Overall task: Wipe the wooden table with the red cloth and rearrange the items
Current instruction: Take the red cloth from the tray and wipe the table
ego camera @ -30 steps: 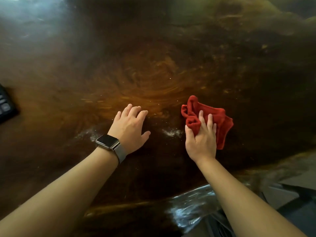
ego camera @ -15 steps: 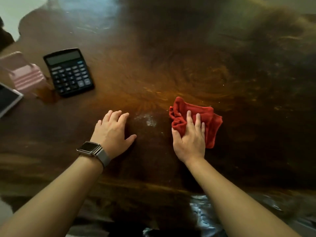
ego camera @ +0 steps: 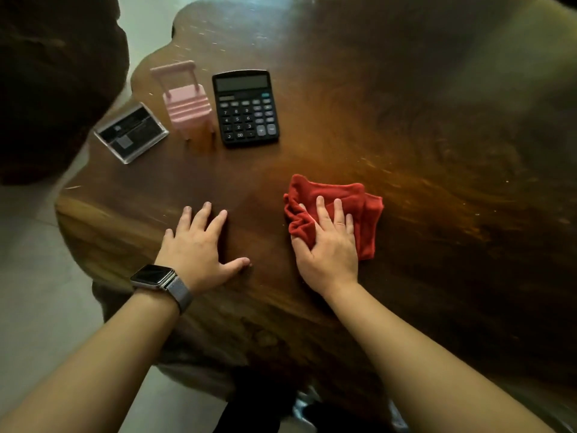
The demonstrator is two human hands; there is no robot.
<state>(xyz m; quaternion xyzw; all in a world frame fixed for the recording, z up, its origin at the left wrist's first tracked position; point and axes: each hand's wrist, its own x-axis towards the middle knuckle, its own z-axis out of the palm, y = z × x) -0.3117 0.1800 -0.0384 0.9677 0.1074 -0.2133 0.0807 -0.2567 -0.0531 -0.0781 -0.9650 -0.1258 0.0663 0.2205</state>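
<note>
A crumpled red cloth [ego camera: 352,201] lies on the dark wooden table [ego camera: 421,135]. My right hand [ego camera: 327,248] presses flat on the cloth's near left part, fingers spread over it. To its left my left hand [ego camera: 199,248], with a watch on the wrist, rests palm down on the bare wood, fingers apart and holding nothing. At the table's far left stand a black calculator [ego camera: 245,107], a small pink chair-shaped stand [ego camera: 185,100] and a clear card holder [ego camera: 131,132] with dark cards.
The table's wavy left edge [ego camera: 71,195] runs close to the card holder, with pale floor [ego camera: 37,292] beyond it. A dark rounded piece of furniture [ego camera: 53,79] fills the upper left corner.
The view has swung left, so the calculator, pink stand and card holder came into sight. My right hand slid the cloth leftward over the white dusty patch, which no longer shows.
</note>
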